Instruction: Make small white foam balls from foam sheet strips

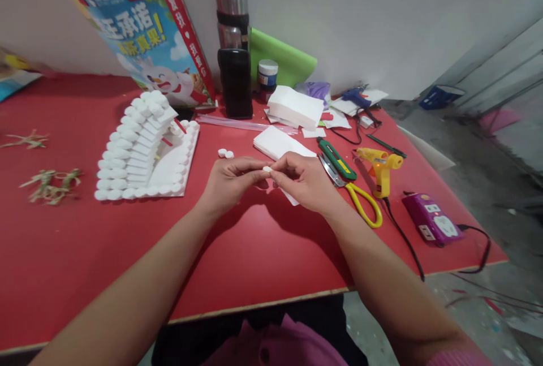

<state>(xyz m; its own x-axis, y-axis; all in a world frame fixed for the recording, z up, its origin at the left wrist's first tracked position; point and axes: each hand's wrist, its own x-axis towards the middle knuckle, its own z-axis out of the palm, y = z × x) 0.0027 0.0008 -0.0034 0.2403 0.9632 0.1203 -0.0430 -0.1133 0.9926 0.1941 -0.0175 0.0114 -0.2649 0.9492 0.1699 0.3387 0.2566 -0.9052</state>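
Observation:
Over the red table, my left hand (231, 182) and my right hand (304, 178) meet, their thumbs and fingers pinching a small white rounded piece (267, 168) between them. Two similar white pieces (229, 154) lie just beyond my left hand. Partly under my right hand is a stack of white sheets (283, 142). To the left stands a white model (139, 154) with a curved flight of steps and edges lined with the same kind of rounded pieces. Scissors (365, 205) with yellow handles and a green utility knife (337, 159) lie right of my right hand.
A yellow glue gun (380, 171) and a purple power socket box (432, 222) with cords occupy the right side. Along the wall are a printed bag (148, 43), a thermos (231, 3), a black object (235, 84) and a jar (267, 72). Dried straw figures (54, 185) lie left.

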